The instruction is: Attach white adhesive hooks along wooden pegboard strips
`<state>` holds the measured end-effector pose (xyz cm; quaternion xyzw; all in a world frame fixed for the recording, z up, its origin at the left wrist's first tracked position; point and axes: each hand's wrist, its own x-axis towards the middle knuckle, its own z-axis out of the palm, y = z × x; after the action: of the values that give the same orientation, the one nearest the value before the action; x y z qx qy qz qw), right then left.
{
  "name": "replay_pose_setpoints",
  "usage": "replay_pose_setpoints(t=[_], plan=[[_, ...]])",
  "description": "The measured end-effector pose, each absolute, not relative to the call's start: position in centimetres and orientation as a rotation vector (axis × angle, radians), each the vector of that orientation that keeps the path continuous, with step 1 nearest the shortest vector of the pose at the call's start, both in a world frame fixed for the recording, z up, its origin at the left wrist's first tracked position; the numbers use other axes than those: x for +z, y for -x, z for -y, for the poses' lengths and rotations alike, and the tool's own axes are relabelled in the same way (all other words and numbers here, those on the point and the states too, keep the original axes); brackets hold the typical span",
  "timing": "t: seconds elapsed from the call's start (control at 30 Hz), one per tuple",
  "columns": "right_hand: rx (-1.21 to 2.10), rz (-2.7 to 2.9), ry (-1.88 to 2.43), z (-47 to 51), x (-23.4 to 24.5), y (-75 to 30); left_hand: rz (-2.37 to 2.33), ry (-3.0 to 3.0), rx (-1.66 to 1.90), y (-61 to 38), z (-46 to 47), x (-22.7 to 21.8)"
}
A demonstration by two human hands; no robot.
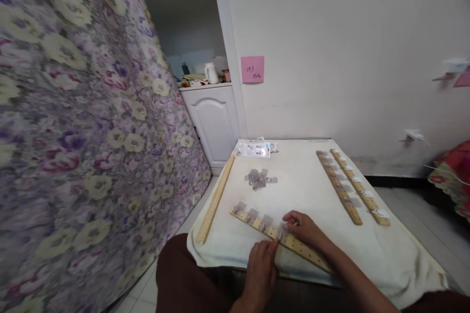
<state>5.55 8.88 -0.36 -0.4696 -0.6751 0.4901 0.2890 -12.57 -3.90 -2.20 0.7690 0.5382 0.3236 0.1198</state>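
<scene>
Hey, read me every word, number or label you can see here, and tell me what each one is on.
"243" or "293", handwritten, upper line: pink note on the wall.
"55", then an unclear mark, lower line: same note.
Flat pack at the table's far edge: print too small to read.
I can read nothing else.

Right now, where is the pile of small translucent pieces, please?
In the head view, the pile lies on the left half of the cream tablecloth, between the flat white sheet and the perforated wooden strip at the left hand.
</scene>
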Motion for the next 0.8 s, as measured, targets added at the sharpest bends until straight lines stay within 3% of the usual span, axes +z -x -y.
replay_pose_setpoints(t=[0.4, 0.8], plan=[[0.743, 2.233, 1.553, -3.7, 1.9, -6.8, -1.574, -2.337, 1.049, 12.8, 3.9, -2.7], [0.689, 2.162, 1.511, -4.4, 1.3, -5.6, -1.601, -2.327, 0.984, 12.6, 4.0, -2.1]])
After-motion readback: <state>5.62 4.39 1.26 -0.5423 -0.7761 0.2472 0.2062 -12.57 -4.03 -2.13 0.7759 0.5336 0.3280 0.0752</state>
